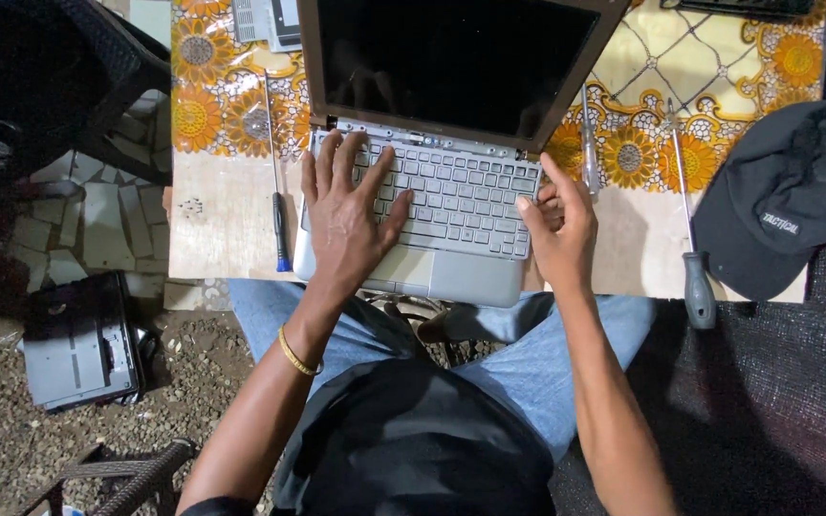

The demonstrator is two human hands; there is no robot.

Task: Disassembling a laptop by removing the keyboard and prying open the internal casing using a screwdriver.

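The left hand lies flat and open on the silver laptop keyboard. The right hand, fingers curled, grips the laptop's right edge. A black cap with a small label patch lies on the tabletop.

A laptop screen is standing at the far middle of the surface, a dark, unlit rectangle in a brown frame. At the right, a small rectangular label with pale lettering is showing on a black cap.

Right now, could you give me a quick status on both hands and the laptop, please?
Left hand flat on laptop keyboard. Right hand at its right edge. Screen dark. Blue-handled screwdriver beside it.
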